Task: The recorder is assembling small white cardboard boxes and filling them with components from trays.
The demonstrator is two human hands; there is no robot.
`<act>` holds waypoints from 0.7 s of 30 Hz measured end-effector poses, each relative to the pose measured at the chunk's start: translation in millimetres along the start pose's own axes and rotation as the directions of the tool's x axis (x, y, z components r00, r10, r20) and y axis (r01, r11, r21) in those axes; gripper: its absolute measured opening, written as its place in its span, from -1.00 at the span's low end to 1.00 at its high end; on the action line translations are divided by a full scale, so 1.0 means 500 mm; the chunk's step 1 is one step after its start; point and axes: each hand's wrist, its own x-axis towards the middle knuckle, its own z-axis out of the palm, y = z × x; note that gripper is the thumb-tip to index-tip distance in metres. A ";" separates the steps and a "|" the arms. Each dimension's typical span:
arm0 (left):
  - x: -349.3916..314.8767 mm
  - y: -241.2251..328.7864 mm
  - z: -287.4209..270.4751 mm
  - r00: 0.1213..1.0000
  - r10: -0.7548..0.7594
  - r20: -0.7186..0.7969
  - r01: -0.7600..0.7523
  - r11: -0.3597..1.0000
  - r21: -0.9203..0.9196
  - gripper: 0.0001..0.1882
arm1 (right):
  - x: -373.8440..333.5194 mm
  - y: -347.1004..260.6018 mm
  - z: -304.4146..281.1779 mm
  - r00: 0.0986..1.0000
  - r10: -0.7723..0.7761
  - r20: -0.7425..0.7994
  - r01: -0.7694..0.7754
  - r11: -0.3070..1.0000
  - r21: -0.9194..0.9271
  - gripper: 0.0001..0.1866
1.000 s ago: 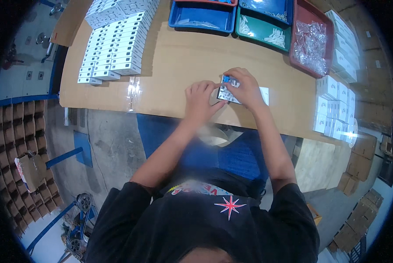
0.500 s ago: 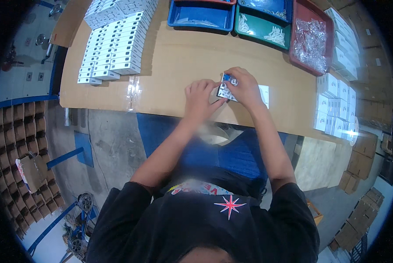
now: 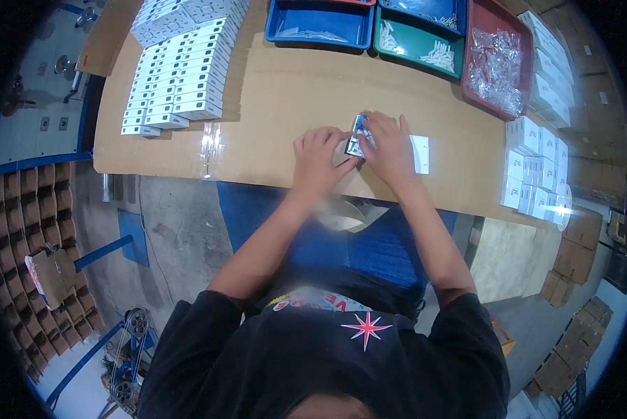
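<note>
A small rectangular piece point(image 3: 355, 145) with a dark edge and white, silvery and blue parts on its face sits tilted near the table's front edge. My left hand point(image 3: 318, 155) pinches its left side, thumb at the near corner and forefinger on the edge. Over its right side lies my right hand point(image 3: 389, 148), thumb pressed on the face and fingers closed at the far end, with one finger lifted. Much of the face is hidden by that hand. Just right of it, a flat white piece point(image 3: 420, 155) lies on the table, partly covered by my wrist.
Stacked white boxes point(image 3: 200, 77) stand at the table's back left. Along the back are a blue tray point(image 3: 320, 43), a green tray point(image 3: 411, 56) with white plugs, and a red tray point(image 3: 523, 77) of clear bags. More white boxes point(image 3: 530, 167) line the right edge.
My right hand's fingers have shifted along the piece and one has lifted away from the others. The piece has turned slightly; my left hand keeps its hold.
</note>
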 end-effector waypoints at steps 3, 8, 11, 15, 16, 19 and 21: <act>0.000 -0.001 -0.003 1.000 -0.019 0.016 0.019 0.999 -0.031 -0.48 | -0.009 -0.024 -0.005 0.999 0.002 0.044 0.005 0.986 -0.168 -0.65; -0.003 -0.012 0.001 1.000 0.019 0.001 -0.019 1.000 0.004 -0.43 | -0.019 -0.035 -0.003 0.988 0.025 0.155 0.026 0.948 -0.319 -0.54; -0.003 -0.012 0.006 1.000 0.021 -0.004 -0.021 1.000 0.004 -0.43 | -0.014 -0.030 -0.007 0.987 0.014 0.161 0.038 0.949 -0.312 -0.53; -0.004 -0.007 0.001 1.000 -0.002 -0.005 0.002 1.000 -0.005 -0.48 | -0.019 0.024 -0.038 0.993 -0.079 0.092 0.097 0.973 -0.211 -0.54; -0.003 -0.004 0.001 1.000 0.002 -0.005 -0.002 1.000 0.001 -0.48 | -0.029 0.044 -0.052 0.998 0.022 -0.056 -0.025 0.998 -0.051 -0.55; -0.005 -0.005 0.001 1.000 0.011 -0.002 -0.011 1.000 0.022 -0.44 | -0.076 0.090 -0.089 0.912 0.362 -0.192 -0.344 0.931 0.120 -0.56; -0.002 -0.009 0.001 1.000 0.024 -0.001 -0.024 0.999 0.033 -0.40 | -0.102 0.098 -0.096 0.803 0.559 -0.208 -0.548 0.829 0.114 -0.55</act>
